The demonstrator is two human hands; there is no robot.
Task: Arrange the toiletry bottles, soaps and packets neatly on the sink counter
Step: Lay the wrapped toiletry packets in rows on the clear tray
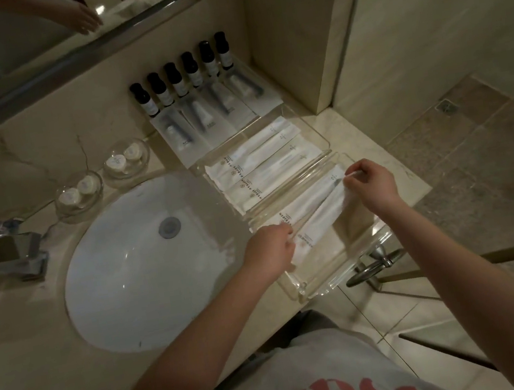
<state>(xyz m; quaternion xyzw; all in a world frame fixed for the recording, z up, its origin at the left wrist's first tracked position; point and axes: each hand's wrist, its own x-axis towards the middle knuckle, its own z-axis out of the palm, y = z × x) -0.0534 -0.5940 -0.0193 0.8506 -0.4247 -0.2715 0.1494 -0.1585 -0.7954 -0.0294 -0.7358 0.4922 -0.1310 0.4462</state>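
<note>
Several dark-capped toiletry bottles (pixel 181 79) stand in a row at the back of the counter. In front of them lie several flat white toothbrush packets (pixel 208 119). A clear tray (pixel 324 144) holds several long white packets (pixel 264 164) side by side. A second clear tray (pixel 367 238), nearer me, holds two long white packets. My left hand (pixel 272 252) pinches the near end of one long white packet (pixel 315 219), and my right hand (pixel 369 184) pinches its far end. Two glass dishes (pixel 127 161) (pixel 79 195) left of the trays each hold two wrapped round soaps.
A white oval sink (pixel 146 263) with a grey drain fills the counter's left. A metal tap (pixel 9 252) stands at its left edge. A mirror (pixel 28 35) runs along the back wall. A metal towel ring (pixel 374 266) hangs below the counter's right edge, above the tiled floor.
</note>
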